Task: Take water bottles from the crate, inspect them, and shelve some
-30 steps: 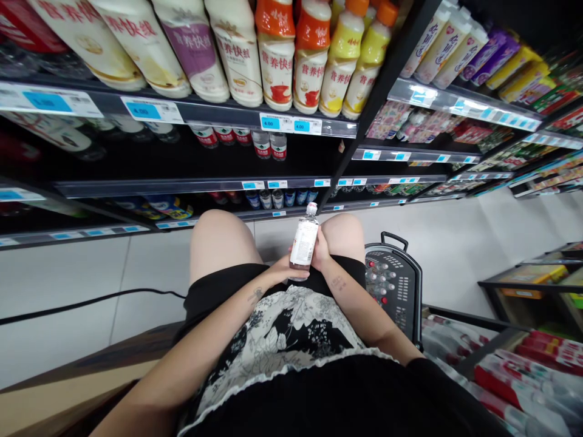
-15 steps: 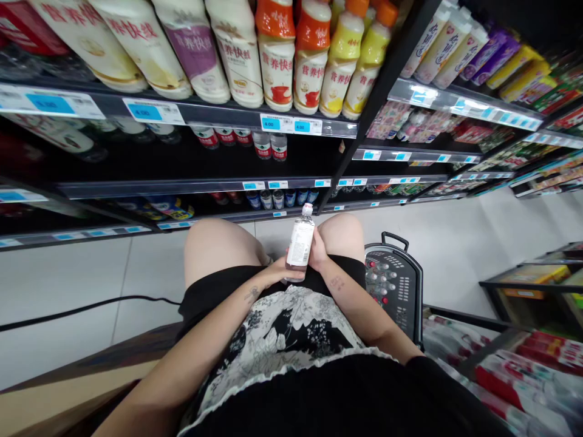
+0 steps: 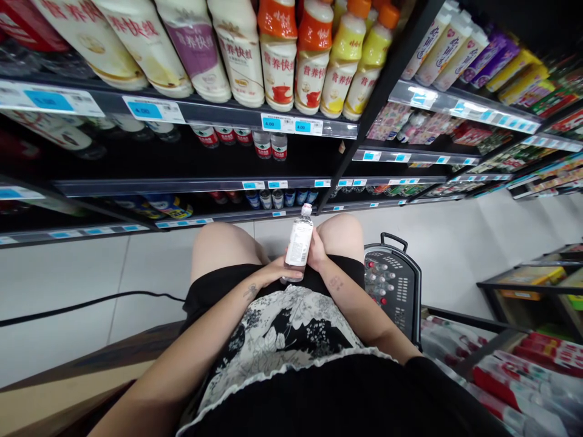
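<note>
I hold a small clear bottle [image 3: 298,243] with a white cap and a white label upright over my lap, between my knees. My left hand [image 3: 276,270] cups its base from the left, fingers wrapped round it. Gripping the bottle's right side is my right hand [image 3: 316,254], mostly hidden behind the bottle. I am sitting in front of black shop shelves [image 3: 191,112] stocked with drinks.
Large drink bottles [image 3: 277,60] stand on the top shelf with blue price tags below. Smaller bottles [image 3: 273,145] fill the lower shelves. A black shopping basket [image 3: 396,282] holding several bottles sits by my right knee. A black cable [image 3: 91,303] crosses the pale floor at left. Another shelf unit [image 3: 523,285] stands right.
The bottle and both hands shifted slightly left and tilted a little; otherwise they stay over the lap.
</note>
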### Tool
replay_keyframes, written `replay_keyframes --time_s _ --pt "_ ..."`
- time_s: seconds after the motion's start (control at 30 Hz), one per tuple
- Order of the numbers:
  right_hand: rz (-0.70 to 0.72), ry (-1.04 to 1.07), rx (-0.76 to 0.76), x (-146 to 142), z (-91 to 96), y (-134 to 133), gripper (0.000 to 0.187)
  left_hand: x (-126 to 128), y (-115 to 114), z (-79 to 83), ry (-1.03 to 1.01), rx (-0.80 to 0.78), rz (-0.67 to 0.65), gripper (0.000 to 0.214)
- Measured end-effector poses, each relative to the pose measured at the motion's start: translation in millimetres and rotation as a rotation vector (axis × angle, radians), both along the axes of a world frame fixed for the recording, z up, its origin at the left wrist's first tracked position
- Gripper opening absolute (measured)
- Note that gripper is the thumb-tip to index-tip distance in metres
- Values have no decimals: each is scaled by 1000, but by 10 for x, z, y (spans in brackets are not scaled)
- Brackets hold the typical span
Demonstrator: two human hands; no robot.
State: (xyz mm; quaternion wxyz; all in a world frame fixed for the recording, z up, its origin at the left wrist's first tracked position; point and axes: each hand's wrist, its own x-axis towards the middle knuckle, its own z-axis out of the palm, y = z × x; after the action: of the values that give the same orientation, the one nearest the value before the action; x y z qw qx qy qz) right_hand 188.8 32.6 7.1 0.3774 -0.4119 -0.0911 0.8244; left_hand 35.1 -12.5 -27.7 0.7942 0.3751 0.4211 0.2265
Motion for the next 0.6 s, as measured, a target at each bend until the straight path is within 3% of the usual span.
replay_keyframes --time_s 0.33,0.6 --pt "34 -60 13 -66 -51 0 69 -79 -5 -83 45 0 -49 85" --pt "83 -89 92 -170 -195 -3 64 -206 -14 -42 68 23 -89 89"
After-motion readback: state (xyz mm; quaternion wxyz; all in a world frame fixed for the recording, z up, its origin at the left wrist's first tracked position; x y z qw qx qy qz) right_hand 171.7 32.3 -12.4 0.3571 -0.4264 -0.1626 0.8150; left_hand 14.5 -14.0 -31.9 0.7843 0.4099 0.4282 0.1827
